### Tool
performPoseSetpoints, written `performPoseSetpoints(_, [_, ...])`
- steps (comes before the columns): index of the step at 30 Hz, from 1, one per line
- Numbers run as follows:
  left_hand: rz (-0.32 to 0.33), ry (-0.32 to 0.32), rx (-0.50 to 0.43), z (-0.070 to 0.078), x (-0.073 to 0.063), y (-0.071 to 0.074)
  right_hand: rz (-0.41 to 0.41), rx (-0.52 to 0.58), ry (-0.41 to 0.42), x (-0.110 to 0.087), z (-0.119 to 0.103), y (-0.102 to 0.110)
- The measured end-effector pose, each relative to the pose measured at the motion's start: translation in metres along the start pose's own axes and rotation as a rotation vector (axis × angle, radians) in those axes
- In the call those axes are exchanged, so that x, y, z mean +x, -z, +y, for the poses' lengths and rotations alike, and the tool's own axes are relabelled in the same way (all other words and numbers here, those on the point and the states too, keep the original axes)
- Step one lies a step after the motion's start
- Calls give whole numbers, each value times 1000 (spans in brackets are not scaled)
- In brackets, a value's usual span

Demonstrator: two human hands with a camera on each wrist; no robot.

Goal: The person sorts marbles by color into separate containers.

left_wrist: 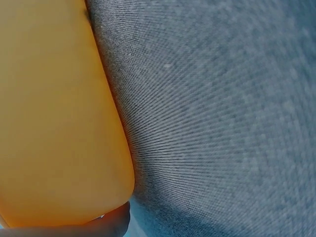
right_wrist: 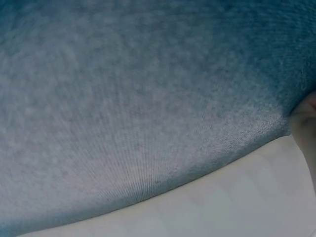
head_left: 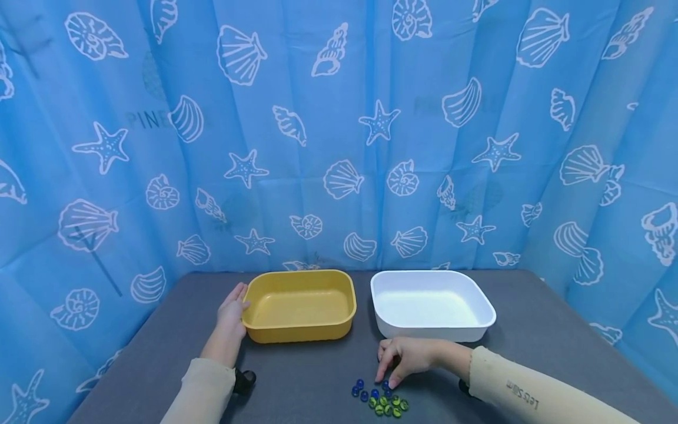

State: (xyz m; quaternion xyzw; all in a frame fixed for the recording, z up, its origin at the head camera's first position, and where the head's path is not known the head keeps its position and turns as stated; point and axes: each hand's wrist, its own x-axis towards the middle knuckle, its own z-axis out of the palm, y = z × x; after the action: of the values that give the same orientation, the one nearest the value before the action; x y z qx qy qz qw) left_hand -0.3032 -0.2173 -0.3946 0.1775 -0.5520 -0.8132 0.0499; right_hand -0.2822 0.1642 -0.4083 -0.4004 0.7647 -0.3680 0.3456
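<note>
My left hand [head_left: 232, 309] holds the left end of a yellow basin [head_left: 299, 334], its thumb at the rim. In the left wrist view a finger [left_wrist: 116, 222] lies along the end of the basin's orange-looking wall [left_wrist: 59, 123]. In front of the white basin [head_left: 434, 333], my right hand [head_left: 410, 355] reaches down with thumb and index finger at either side of a blue marble [head_left: 385, 384]. More blue marbles [head_left: 364, 396] lie loose on the left, and several yellow-green marbles [head_left: 388, 410] cluster just nearer. The right wrist view shows only part of the hand [right_wrist: 306, 116], not the marbles.
Both basins stand side by side on a grey cloth-covered table [head_left: 296, 383], with a narrow gap between them. A blue curtain [head_left: 339, 135] with white shell prints hangs behind and at both sides. The white basin's wall [right_wrist: 212, 212] fills the lower right wrist view.
</note>
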Motion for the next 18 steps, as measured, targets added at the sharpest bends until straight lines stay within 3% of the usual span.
performPoseSetpoints(8, [0,7,0,1,0,0,-18,-10,-19,2,2,1])
performPoseSetpoints(15, [0,5,11,0,0,0,-28,-6,42,17,57,9])
performPoseSetpoints(18, [17,1,19,-1,1,0,-26,-6,42,19,60,9])
